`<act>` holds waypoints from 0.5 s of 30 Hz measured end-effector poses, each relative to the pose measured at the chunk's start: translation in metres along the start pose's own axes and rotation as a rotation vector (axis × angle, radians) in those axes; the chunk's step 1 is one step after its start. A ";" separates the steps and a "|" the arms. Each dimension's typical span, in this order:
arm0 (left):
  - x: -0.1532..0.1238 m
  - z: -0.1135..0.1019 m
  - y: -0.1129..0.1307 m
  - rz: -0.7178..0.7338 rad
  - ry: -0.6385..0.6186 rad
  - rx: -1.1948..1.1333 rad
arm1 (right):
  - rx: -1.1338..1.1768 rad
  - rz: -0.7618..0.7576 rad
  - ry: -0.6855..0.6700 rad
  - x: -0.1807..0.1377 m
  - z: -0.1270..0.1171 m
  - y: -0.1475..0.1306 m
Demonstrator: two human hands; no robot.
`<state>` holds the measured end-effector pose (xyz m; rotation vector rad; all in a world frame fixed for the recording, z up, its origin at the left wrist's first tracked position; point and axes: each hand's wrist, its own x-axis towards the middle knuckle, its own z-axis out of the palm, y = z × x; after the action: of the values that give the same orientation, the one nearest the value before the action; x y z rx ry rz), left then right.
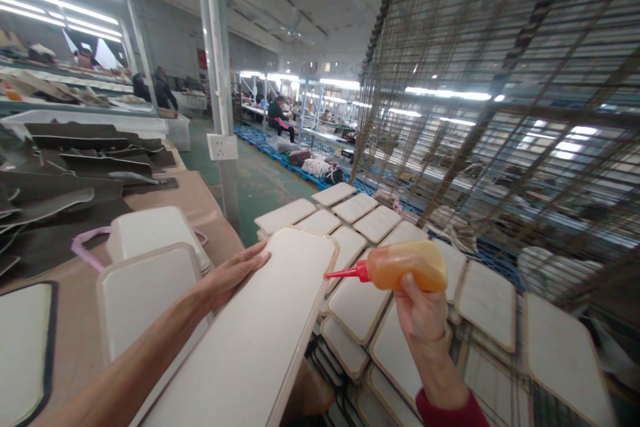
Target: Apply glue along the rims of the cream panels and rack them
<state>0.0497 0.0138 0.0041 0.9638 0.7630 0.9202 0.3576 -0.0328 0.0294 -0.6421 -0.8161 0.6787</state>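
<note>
My left hand (240, 273) grips the left edge of a long white panel (270, 307) with rounded corners, which slants up away from me. A glossy, wet-looking band runs along the panel's far right corner. In my right hand (423, 310) is a squeeze bottle (407, 265) of amber liquid, lying on its side with its red nozzle pointing left. The nozzle tip is at the panel's right edge; whether it touches cannot be made out. My right fingers are wrapped round the bottle, partly hidden behind it.
Stacks of white panels (357, 307) with tan edges fill the right side below a wire mesh rack (490, 80). On the left, a brown-covered table (200, 200) bears dark sheets (90, 167) and more white pieces (150, 287). A post (220, 80) with a socket stands ahead. People sit farther back.
</note>
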 end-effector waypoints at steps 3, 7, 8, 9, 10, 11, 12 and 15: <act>0.000 -0.001 0.000 -0.003 0.007 -0.003 | -0.003 0.009 -0.005 -0.002 0.000 0.000; 0.001 0.000 0.002 -0.009 0.030 -0.017 | -0.006 0.023 -0.008 -0.005 -0.001 0.000; 0.001 0.001 0.003 -0.011 0.031 -0.022 | -0.009 0.021 -0.011 -0.006 -0.002 0.001; 0.002 0.002 0.004 -0.011 0.034 -0.027 | -0.016 0.019 -0.017 -0.007 -0.002 0.001; 0.002 0.002 0.004 -0.012 0.038 -0.033 | -0.024 0.016 -0.024 -0.008 -0.003 0.000; 0.003 0.003 0.005 -0.014 0.044 -0.037 | -0.032 0.015 -0.033 -0.008 -0.004 0.000; 0.003 0.003 0.006 -0.016 0.051 -0.041 | -0.040 0.018 -0.044 -0.009 -0.004 0.000; 0.006 0.004 0.007 -0.024 0.067 -0.048 | -0.059 0.026 -0.063 -0.011 -0.006 -0.001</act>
<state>0.0534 0.0195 0.0114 0.8839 0.8041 0.9495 0.3571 -0.0436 0.0221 -0.6889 -0.8897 0.7036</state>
